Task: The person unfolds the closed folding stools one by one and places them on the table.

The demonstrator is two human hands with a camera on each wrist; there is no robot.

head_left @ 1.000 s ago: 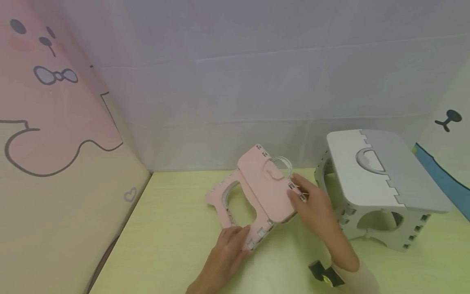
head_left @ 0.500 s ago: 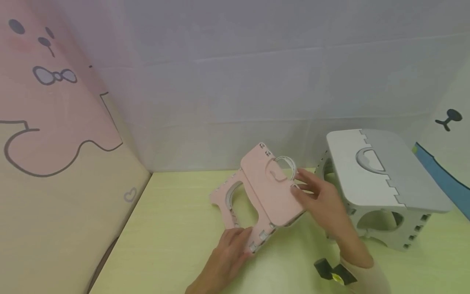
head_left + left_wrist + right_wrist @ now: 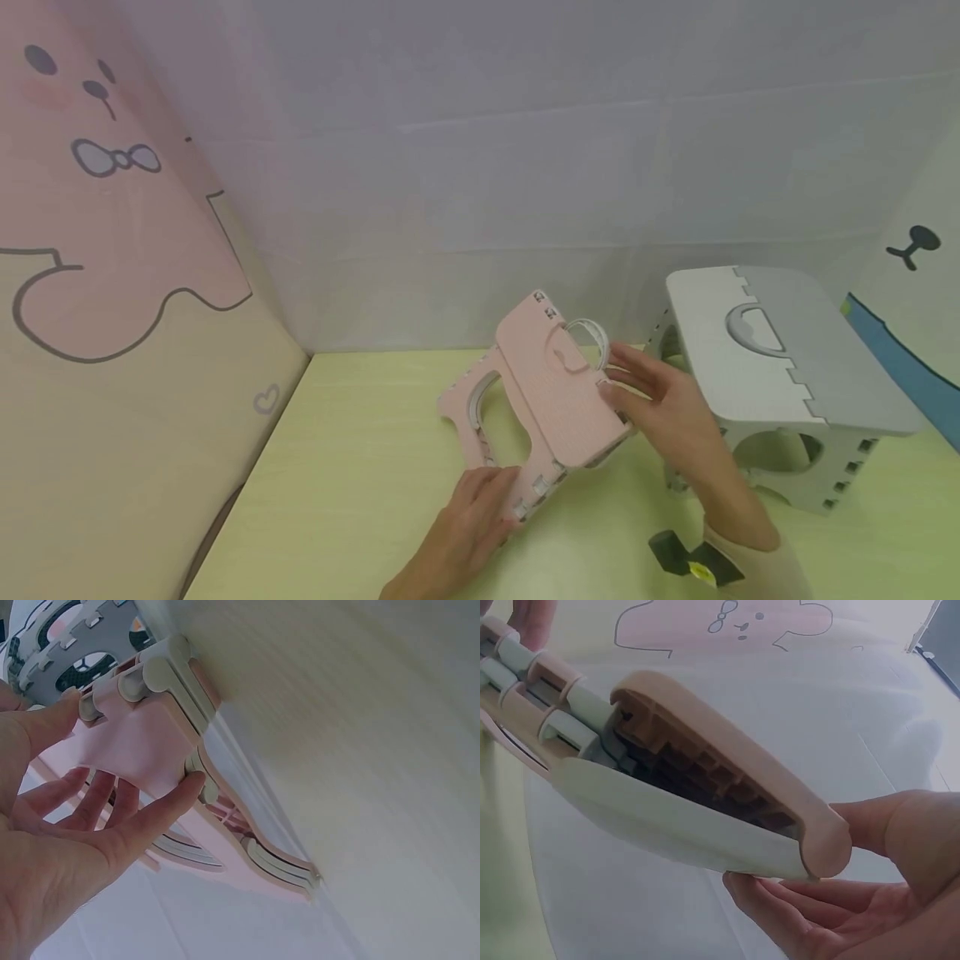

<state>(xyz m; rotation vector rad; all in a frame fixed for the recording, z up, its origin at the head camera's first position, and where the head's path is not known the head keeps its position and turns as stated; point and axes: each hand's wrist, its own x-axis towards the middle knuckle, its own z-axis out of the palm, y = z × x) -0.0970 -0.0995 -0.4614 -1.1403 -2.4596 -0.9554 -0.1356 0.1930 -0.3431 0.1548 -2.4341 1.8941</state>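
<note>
Pink stool, head view: half folded and tilted, the pink stool (image 3: 562, 408) is held up over the pale green table (image 3: 352, 475); I can't tell whether any edge touches down.
Left hand, head view: the left hand (image 3: 465, 521) grips the near leg, low on the stool.
Right hand, head view: the right hand (image 3: 667, 412) pinches the seat's right edge, thumb on top, beside a white loop (image 3: 603, 343).
Gray stool, head view: the gray stool (image 3: 847, 342) stands upright on the right, well unfolded.
Pink leg, left wrist view: fingertips rest on several sides of it, clamped across the hinged end.
Seat edge, right wrist view: thumb and fingers squeeze the rounded end from opposite sides; pink and white layers gape, showing ribs.
Bear print, right wrist view: the bear print (image 3: 667, 626) shows behind.
</note>
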